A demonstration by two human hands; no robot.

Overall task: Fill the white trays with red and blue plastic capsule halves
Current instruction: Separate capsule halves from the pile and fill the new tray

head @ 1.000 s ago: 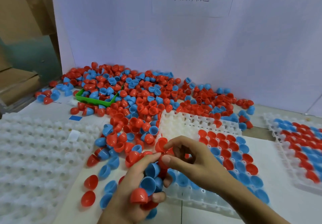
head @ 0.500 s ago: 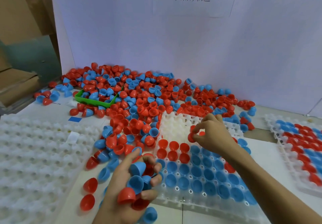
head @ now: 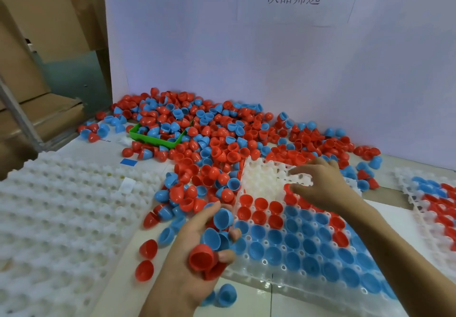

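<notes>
left hand (head: 197, 250): palm up at the near centre, fingers curled round a little stash of capsule halves, a red plastic half (head: 202, 257) under the thumb and a couple of blue plastic halves (head: 223, 218) up by the fingertips

right hand (head: 320, 183): reaching over the far part of the middle tray, fingers loosely spread and pointing left, fingertips right by a red half at the tray's empty patch; can't tell if it's actually pinching that one

middle white dimpled plastic tray (head: 261, 181): mostly full, blue halves in the near rows, red ones further back and to the right, with a bare white patch at the far left corner

loose heap of red and blue capsule halves (head: 222, 139): spread across the table at the far side, against the pale wall, spilling down to the tray's left edge

green plastic tray (head: 158, 140): half buried in the heap, far left

empty white tray (head: 61, 218): on the left, nothing in its cups

right-hand white tray (head: 404, 181): at the right edge, holding red and blue halves
</notes>
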